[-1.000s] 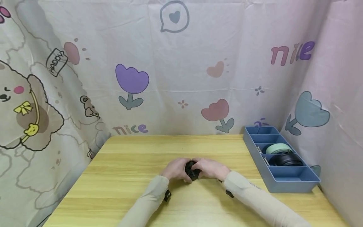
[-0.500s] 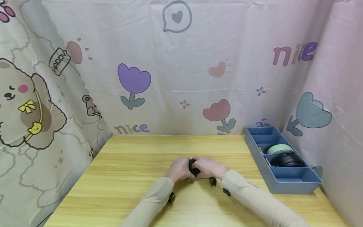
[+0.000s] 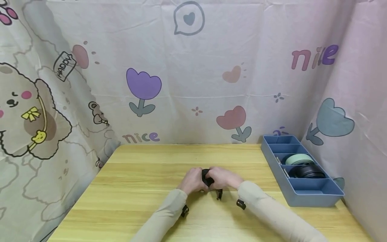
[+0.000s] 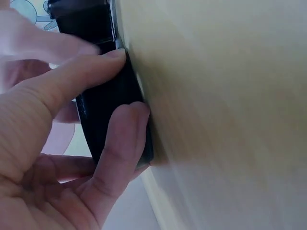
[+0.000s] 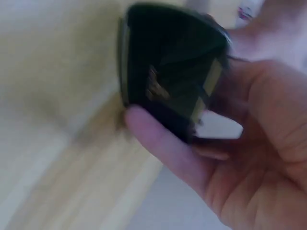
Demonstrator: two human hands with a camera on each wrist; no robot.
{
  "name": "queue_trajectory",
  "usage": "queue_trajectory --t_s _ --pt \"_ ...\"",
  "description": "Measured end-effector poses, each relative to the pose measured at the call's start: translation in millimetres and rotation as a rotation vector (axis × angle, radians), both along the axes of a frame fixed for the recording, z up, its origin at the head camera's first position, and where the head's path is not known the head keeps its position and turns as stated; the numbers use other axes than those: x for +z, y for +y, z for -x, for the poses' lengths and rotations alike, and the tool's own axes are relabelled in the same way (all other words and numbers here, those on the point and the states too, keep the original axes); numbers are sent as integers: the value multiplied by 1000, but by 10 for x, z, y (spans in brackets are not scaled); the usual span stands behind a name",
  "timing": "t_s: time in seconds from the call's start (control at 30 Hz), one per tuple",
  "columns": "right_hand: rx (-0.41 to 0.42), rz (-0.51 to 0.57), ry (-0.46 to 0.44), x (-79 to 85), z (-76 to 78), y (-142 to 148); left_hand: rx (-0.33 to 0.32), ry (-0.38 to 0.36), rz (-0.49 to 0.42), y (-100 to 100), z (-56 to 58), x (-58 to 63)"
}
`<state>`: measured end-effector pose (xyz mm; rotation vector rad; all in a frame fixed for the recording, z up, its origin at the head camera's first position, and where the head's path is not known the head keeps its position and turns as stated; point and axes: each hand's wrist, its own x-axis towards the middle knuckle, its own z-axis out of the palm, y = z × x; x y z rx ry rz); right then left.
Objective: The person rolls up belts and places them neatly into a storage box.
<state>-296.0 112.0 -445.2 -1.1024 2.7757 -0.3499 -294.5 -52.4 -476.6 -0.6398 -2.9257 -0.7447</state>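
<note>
A black belt (image 3: 207,178), wound into a tight coil, is between both hands near the middle of the table. My left hand (image 3: 192,180) grips the coil from the left; in the left wrist view its fingers (image 4: 125,127) lie along the smooth black strap (image 4: 108,105). From the right, my right hand (image 3: 223,177) holds the coil, its fingertips over the top. The belt's buckle end (image 3: 219,194) sticks out below the right hand. Blurred in the right wrist view, the dark buckle (image 5: 168,62) carries a gold-coloured mark, with a finger at its lower edge.
A blue divided box (image 3: 314,199) stands on the right of the wooden table (image 3: 127,188). Its compartments hold a pale green rolled belt (image 3: 298,159) and a black rolled belt (image 3: 307,171). A patterned curtain (image 3: 181,67) hangs behind the table.
The coil has turned in the hands, and the buckle end has come into view and moved left under the right hand. The left hand has shifted slightly right.
</note>
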Motion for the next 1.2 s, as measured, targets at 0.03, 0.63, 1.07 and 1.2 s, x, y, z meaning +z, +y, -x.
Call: queue_trajectory --t_s 0.03,0.63,1.07,1.2 --pt "14 12 -56 22 11 24 6 -6 2 6 -3 3" --pt "102 53 -10 -2 25 219 -184 -251 -39 -126 35 103" --pt "-18 45 25 -198 -25 111 -207 -187 10 -144 50 27" --pt "-27 62 51 -249 -2 114 -251 -202 -26 -157 79 44"
